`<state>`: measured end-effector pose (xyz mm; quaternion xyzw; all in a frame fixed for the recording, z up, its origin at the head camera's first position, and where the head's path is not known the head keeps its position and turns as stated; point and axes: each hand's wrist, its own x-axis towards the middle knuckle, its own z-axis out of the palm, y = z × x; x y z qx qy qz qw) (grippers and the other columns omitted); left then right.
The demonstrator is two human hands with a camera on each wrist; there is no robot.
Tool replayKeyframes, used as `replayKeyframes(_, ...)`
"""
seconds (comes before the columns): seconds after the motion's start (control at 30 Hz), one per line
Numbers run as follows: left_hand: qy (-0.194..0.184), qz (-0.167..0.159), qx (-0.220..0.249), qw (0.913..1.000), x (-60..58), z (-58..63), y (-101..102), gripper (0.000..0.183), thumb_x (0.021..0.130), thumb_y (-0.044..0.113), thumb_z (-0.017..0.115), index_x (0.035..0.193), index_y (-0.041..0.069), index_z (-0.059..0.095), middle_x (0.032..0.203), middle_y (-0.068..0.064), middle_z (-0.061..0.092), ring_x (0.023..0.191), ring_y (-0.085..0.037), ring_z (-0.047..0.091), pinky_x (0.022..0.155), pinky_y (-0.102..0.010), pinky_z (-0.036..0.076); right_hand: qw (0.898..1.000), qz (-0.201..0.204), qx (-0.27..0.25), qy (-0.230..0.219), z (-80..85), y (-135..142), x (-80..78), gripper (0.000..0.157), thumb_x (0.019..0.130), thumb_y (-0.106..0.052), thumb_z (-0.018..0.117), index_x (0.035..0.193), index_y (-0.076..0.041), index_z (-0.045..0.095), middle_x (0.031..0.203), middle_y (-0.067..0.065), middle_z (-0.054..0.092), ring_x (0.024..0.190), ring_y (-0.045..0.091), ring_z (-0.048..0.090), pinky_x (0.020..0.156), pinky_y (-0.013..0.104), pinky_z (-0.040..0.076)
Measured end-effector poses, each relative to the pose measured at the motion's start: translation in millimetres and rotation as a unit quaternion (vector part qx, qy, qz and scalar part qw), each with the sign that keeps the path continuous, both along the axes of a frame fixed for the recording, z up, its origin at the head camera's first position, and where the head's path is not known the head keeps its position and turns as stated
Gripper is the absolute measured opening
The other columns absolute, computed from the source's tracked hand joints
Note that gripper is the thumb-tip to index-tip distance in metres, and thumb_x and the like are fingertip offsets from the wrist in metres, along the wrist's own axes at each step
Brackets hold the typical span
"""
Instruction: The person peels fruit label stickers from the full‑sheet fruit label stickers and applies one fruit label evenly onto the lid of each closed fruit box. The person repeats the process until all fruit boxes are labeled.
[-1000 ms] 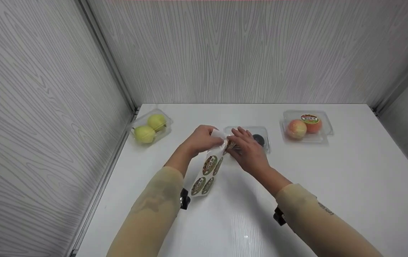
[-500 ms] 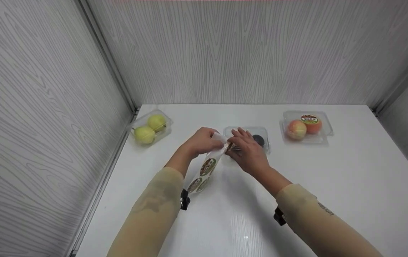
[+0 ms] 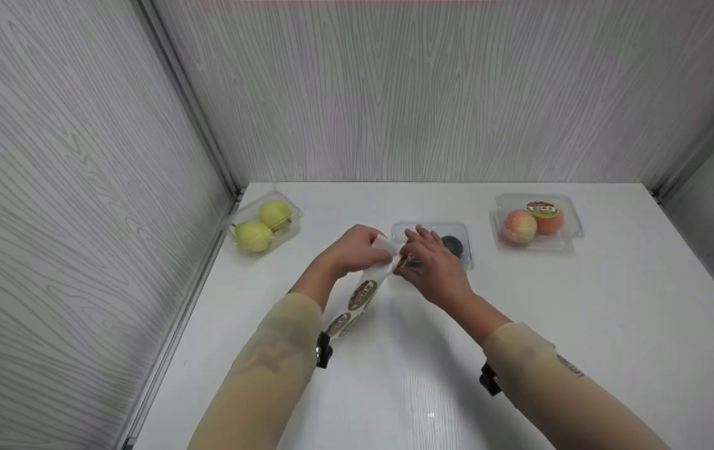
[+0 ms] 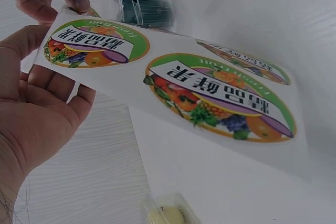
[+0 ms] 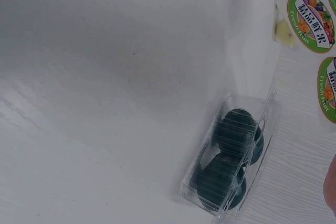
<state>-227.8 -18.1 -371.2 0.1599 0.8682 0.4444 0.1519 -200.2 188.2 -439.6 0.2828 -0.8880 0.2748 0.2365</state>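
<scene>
Right wrist, stickers point(image 5: 311, 22), box point(image 5: 247, 102) of fruit point(image 5: 218, 182), seemingly

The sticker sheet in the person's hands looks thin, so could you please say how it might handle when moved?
The sticker sheet is probably floppy, since it visibly curves. It is likely light for its size, as its edge looks paper-thin. Its lower end, trailing from the left hand, may swing.
</scene>
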Motion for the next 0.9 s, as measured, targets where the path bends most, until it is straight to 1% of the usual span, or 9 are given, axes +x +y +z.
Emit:
replayKeyframes(0.13, -0.001, -0.001, -0.007, 1.0, 0.4, 0.5, 0.6, 0.018, 0.091, 0.009, 0.069, 0.105, 0.0, 0.074, 0.09, -0.005, 0.072, 0.078, -0.016, 0.064, 0.07, -0.029, 0.054, 1.0, -0.002, -0.001, -0.007, 0.2, 0.1, -0.2, 0.028, 0.087, -0.017, 0.089, 0.102, -0.005, 0.069, 0.147, 0.019, 0.062, 0.145, 0.04, 0.049, 0.123, 0.053, 0.032)
replayKeyframes(0.3, 0.002, 0.001, -0.016, 0.9999, 0.2, -0.7, 1.3, 0.02, 0.091, 0.01, 0.068, 0.107, -0.001, 0.075, 0.096, -0.008, 0.074, 0.081, -0.017, 0.066, 0.073, -0.031, 0.056, 1.0, -0.004, -0.001, -0.016, -0.4, 0.2, 0.5, 0.027, 0.087, -0.017, 0.089, 0.101, -0.005, 0.068, 0.148, 0.019, 0.062, 0.147, 0.038, 0.048, 0.124, 0.052, 0.031)
replayKeyframes(0.4, 0.006, 0.005, -0.018, 0.9998, -0.2, -2.1, 0.8, 0.019, 0.091, 0.009, 0.068, 0.105, -0.001, 0.075, 0.092, -0.006, 0.072, 0.079, -0.016, 0.065, 0.071, -0.03, 0.055, 1.0, -0.001, -0.007, -0.023, -1.8, 0.4, 0.8, 0.026, 0.088, -0.016, 0.088, 0.101, -0.005, 0.068, 0.148, 0.019, 0.062, 0.147, 0.037, 0.047, 0.124, 0.052, 0.03)
replayKeyframes(0.57, 0.012, 0.015, -0.018, 0.9996, 0.8, -3.2, -0.6, 0.013, 0.09, 0.007, 0.067, 0.098, 0.0, 0.074, 0.081, -0.002, 0.068, 0.07, -0.014, 0.063, 0.064, -0.026, 0.053, 1.0, -0.002, -0.011, -0.028, -4.0, 0.9, 0.9, 0.021, 0.092, -0.014, 0.084, 0.101, -0.005, 0.068, 0.148, 0.019, 0.062, 0.147, 0.038, 0.047, 0.125, 0.051, 0.029)
replayKeyframes(0.77, 0.024, 0.028, -0.026, 0.999, 0.5, -4.9, -3.1, 0.005, 0.089, 0.008, 0.067, 0.086, 0.005, 0.07, 0.073, 0.001, 0.063, 0.064, -0.012, 0.06, 0.06, -0.025, 0.05, 1.0, 0.001, -0.016, -0.025, -4.1, 1.2, 1.1, 0.012, 0.095, -0.005, 0.079, 0.102, -0.005, 0.069, 0.147, 0.018, 0.062, 0.146, 0.037, 0.05, 0.124, 0.052, 0.031)
replayKeyframes(0.9, 0.036, 0.04, -0.04, 0.9977, 0.0, -4.7, -4.8, 0.008, 0.09, 0.013, 0.069, 0.088, 0.006, 0.071, 0.074, 0.001, 0.063, 0.066, -0.013, 0.059, 0.062, -0.026, 0.049, 1.0, 0.008, -0.014, -0.016, -4.9, 1.5, 1.3, 0.008, 0.097, -0.004, 0.076, 0.102, -0.006, 0.07, 0.146, 0.018, 0.063, 0.144, 0.037, 0.051, 0.123, 0.053, 0.033)
